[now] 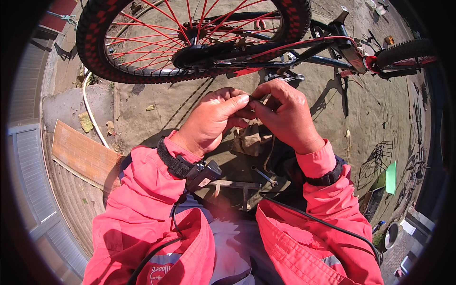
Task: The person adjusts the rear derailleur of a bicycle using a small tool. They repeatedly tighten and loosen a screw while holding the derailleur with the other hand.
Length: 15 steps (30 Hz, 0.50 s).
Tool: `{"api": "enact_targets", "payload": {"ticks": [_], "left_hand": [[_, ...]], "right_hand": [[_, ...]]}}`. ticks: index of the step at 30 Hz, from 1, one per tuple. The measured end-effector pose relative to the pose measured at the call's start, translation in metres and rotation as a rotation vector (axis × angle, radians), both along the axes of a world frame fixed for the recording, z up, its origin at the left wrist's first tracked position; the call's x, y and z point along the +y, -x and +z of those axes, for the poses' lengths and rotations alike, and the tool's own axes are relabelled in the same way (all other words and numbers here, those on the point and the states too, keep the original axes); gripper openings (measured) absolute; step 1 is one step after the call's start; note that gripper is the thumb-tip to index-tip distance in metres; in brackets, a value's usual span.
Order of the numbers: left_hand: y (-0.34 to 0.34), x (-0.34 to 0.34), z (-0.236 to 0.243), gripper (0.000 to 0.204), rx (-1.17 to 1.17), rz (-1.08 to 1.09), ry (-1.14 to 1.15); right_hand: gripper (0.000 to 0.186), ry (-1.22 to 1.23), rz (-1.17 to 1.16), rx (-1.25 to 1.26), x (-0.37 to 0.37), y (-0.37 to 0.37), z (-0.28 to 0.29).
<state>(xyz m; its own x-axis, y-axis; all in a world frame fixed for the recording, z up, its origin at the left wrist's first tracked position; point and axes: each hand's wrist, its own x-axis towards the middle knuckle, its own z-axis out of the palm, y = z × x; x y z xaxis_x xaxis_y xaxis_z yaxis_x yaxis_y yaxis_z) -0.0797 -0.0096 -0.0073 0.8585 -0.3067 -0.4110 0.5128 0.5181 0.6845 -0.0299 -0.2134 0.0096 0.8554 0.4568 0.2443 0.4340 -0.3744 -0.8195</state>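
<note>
Pink-sleeved left hand (pixel 211 121) and right hand (pixel 285 114) meeting fingertip to fingertip, both pinched together on one small dark part (pixel 257 98), held just below the overturned bicycle (pixel 266 47) wheel.

Two hands (pixel 247 116), two bicycle wheels (pixel 190 38) (one mostly cut off), one wooden board (pixel 83 154).

1. Both arms wear bright pink-red jacket sleeves (pixel 142 209), creased and loose at the cuffs.
2. A black strap (pixel 172 160) with a small black device (pixel 204 175) circles the left wrist, its cable (pixel 156 249) trailing toward six o'clock.
3. A black band (pixel 327 178) wraps the right wrist.
</note>
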Motion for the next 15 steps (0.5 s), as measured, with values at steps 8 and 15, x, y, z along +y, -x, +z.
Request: {"api": "enact_targets", "payload": {"ticks": [8, 15], "left_hand": [[-0.002, 0.001, 0.001, 0.032, 0.005, 0.106, 0.125], [-0.002, 0.001, 0.008, 0.026, -0.003, 0.123, 0.087]], "right_hand": [[0.017, -0.388, -0.042, 0.568, -0.007, -0.007, 0.001], [0.019, -0.704, 0.037, 0.827, -0.016, -0.012, 0.004]]}}
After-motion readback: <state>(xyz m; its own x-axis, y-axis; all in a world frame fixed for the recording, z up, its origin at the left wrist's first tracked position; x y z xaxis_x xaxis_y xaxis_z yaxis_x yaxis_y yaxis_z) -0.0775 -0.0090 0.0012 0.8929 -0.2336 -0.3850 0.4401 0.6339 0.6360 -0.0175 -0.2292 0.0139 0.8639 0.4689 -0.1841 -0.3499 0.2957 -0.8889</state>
